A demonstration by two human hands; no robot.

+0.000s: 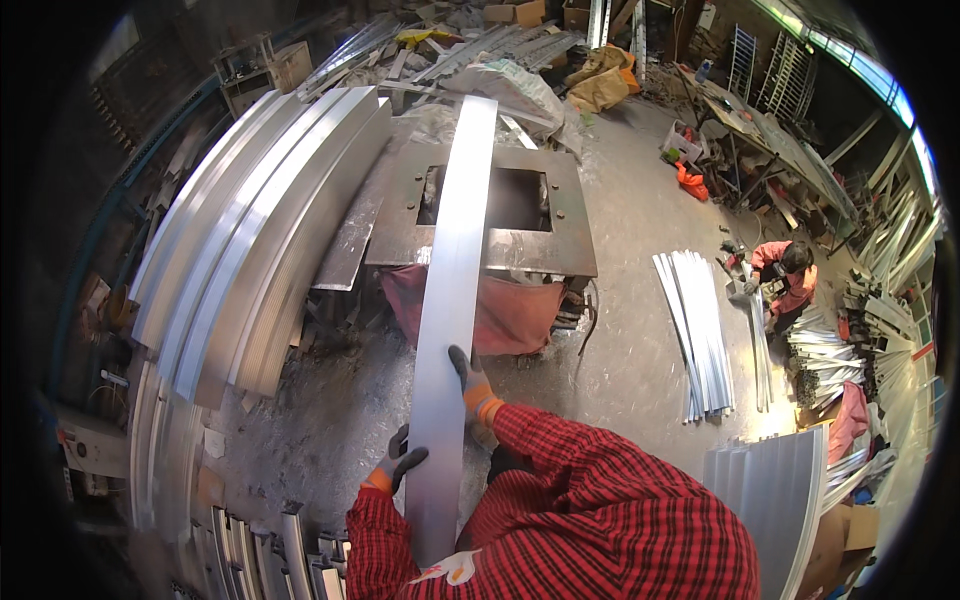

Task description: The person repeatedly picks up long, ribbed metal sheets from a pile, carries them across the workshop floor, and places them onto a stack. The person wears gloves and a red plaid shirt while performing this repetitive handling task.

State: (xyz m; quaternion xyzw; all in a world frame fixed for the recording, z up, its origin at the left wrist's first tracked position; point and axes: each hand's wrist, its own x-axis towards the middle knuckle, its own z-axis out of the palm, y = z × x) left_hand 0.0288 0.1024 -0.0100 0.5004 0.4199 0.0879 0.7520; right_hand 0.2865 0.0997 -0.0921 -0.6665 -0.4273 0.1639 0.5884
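A long, flat, silver metal profile runs away from my body, its far part lying across a steel-topped stand with a rectangular opening. My left hand, in a dark grey glove with an orange cuff, is closed on the profile's left edge near my body. Farther along, my right hand in a matching glove grips the right edge. The fingers beneath the profile are hidden. Part of the stand's opening is covered by the profile, and a red cloth hangs below the stand's top.
Long metal profiles are stacked at the left. More strips lie on the floor to the right, where a co-worker crouches. A long table stands far right; ridged panels are near right. Sacks lie at the back.
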